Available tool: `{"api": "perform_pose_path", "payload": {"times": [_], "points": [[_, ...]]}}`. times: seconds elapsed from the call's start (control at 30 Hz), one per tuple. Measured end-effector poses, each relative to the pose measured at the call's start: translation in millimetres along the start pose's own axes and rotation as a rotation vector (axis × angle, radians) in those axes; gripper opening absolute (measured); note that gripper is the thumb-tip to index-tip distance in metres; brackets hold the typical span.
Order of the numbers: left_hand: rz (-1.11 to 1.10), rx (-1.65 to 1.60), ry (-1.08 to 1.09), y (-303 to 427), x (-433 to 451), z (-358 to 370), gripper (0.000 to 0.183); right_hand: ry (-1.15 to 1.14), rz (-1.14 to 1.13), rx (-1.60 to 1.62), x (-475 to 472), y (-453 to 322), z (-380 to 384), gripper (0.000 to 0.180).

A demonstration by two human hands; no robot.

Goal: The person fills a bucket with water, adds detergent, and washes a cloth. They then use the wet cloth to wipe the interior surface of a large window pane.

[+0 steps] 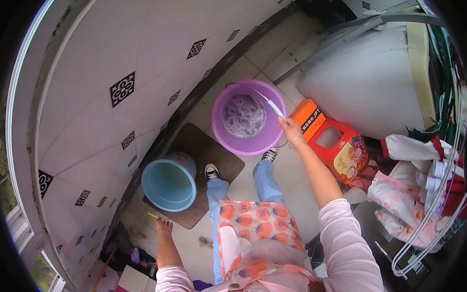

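Observation:
A purple plastic bucket stands on the tiles before me, with foamy water in its bottom. Its wire handle has a white grip, and my right hand is closed around the near end of that grip. To my left, a light blue bucket rests on a dark mat; greenish liquid seems to lie inside it. My left hand has its fingers apart, right beside a yellow-green handle grip near the blue bucket. Whether a fingertip touches that grip is hard to tell.
An orange box and a red plastic stool stand right of the purple bucket. Behind them is a large whitish appliance. Clothes hang by a white rack at right. A tiled wall runs along the left.

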State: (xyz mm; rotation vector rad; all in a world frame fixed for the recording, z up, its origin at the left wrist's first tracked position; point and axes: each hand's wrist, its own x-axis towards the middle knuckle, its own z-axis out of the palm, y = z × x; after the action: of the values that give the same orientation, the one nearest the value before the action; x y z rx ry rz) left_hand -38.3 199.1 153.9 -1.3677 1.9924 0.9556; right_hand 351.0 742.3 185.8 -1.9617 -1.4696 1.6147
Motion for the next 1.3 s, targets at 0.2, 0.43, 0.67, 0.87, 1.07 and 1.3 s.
{"api": "perform_pose_path", "payload": {"times": [0.2,0.43,0.67,0.87,1.07,1.3], "points": [[0.358,0.139,-0.139,-39.5,-132.6,55.8,0.027,0.197,-0.077,-0.057,72.4,38.3,-46.7,0.033],[0.585,0.438,-0.767,-109.8,-305.1,211.1,0.023,-0.011,-0.228,-0.411,37.6,47.8,-42.8,0.029],[0.444,0.759,-1.135,-168.5,-323.8,310.3,0.023,-0.407,-0.102,-0.433,62.0,107.2,32.5,0.028],[0.322,0.899,-1.095,-156.3,-282.4,377.0,0.023,-0.421,-0.113,-0.673,170.0,144.9,118.3,0.048],[0.196,0.745,-1.053,-124.2,-251.3,426.0,0.026,-0.262,0.005,-0.806,234.2,152.5,192.1,0.079],[0.104,0.645,-0.976,-104.4,-233.6,462.8,0.026,-0.364,0.239,-0.775,212.4,254.6,259.7,0.035]]}}
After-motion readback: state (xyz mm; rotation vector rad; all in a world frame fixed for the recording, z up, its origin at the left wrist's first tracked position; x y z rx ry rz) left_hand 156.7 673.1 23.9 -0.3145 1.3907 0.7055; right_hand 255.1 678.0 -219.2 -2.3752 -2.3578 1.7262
